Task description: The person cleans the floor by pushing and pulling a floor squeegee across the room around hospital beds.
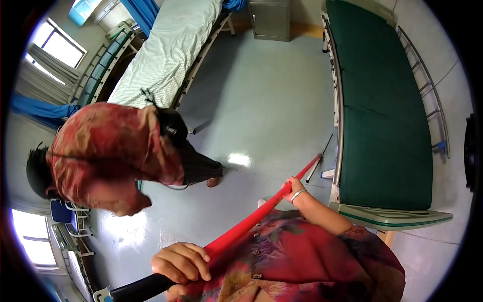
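Note:
A long red pole [241, 226] with a black grip [141, 288] at its near end runs diagonally from the lower left up to the right. My left hand [181, 264] is closed round the pole near the black grip, knuckles up. Farther along, my right hand [293, 190], with a silver bracelet on the wrist, is wrapped round the pole. At the far end, a thin, dark and light flat head [314, 168] is seen edge-on by the floor, close to the green bed's leg.
A green bed [382, 116] with rails stands at right. A bed with striped sheet [166, 50] is at upper left, and a metal cabinet [270, 20] at the back. Another person [110, 151] in a red patterned top bends over at left, near a blue chair [61, 211].

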`<act>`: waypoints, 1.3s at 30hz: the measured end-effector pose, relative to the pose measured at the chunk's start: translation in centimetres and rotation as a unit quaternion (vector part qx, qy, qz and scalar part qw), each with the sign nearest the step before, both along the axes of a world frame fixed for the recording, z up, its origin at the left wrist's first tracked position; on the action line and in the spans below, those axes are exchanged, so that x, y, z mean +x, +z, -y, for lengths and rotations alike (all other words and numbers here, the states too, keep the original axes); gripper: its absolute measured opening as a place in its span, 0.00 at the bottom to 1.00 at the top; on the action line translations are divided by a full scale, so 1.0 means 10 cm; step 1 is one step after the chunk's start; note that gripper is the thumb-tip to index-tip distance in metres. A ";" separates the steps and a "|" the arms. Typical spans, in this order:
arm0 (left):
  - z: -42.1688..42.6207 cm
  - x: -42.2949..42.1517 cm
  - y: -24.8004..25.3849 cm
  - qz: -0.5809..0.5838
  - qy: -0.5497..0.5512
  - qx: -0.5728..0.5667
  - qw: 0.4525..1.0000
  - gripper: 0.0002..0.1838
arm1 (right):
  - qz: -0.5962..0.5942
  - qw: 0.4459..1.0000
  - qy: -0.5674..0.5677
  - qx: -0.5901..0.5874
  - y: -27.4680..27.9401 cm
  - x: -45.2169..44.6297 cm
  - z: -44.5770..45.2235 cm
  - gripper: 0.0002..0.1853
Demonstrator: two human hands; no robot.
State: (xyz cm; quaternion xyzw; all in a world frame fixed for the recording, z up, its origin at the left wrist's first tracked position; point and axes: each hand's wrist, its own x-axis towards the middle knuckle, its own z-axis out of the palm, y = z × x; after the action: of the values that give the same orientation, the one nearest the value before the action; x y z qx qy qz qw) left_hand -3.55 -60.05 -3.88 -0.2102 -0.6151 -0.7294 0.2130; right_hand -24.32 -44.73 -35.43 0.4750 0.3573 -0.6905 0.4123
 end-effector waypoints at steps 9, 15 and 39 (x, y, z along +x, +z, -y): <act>0.26 -0.69 0.25 -0.011 -0.113 -0.035 0.993 0.09 | -0.004 0.999 -0.007 -0.050 0.09 -0.40 0.02 0.10; 0.65 -1.00 0.17 -0.005 -0.048 0.048 0.998 0.09 | 0.071 0.994 0.050 0.071 -0.20 -0.91 0.38 0.11; 1.29 -2.96 1.14 0.089 0.265 -0.198 0.940 0.11 | 0.138 0.900 0.401 -0.099 0.59 -2.16 3.60 0.05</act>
State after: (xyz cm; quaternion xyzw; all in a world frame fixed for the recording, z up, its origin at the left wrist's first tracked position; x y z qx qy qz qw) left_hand -33.16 -72.97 7.52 -0.0122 -0.7968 -0.5260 0.2971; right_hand -45.94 -80.74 -29.53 0.3389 0.3866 -0.4261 0.7444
